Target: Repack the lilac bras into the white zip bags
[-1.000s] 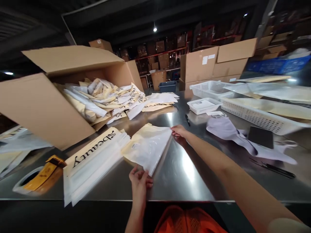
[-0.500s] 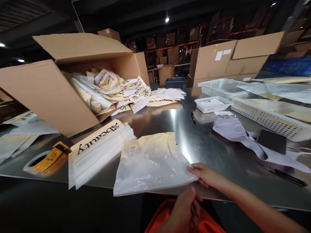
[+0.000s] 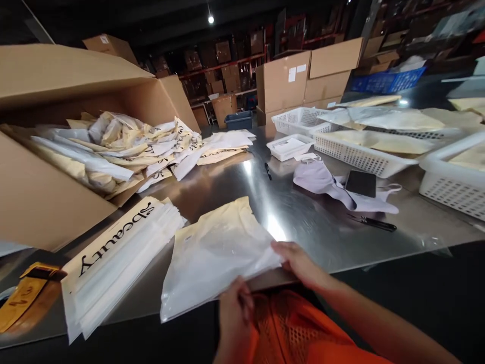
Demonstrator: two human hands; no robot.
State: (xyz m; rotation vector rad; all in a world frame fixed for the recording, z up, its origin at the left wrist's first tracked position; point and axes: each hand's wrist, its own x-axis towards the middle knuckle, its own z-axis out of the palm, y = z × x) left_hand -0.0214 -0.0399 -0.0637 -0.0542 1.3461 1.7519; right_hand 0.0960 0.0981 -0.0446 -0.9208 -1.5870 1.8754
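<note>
A frosted plastic mailing bag (image 3: 222, 253) with a cream upper part lies near the table's front edge, its lower left corner jutting past that edge. My right hand (image 3: 297, 260) pinches the bag's right corner. At the lower edge of the bag is my left hand (image 3: 233, 308), its fingers curled in and its thumb against the edge; part of its grip is hidden. To the left lies a fanned stack of flat printed bags (image 3: 121, 263), lettered "beauty" on top.
An open carton (image 3: 34, 187) full of bags stands at left, beside a yellow tape dispenser (image 3: 28, 298). White baskets (image 3: 364, 156), a small tray (image 3: 290, 146), a lilac bra (image 3: 318, 179), a phone (image 3: 360, 183), a marker (image 3: 268, 171) and black tweezers-like tools (image 3: 375, 223) are at right.
My left hand has moved up and left to the bag's lower edge. My right hand keeps its hold on the corner. The view has swung to the right.
</note>
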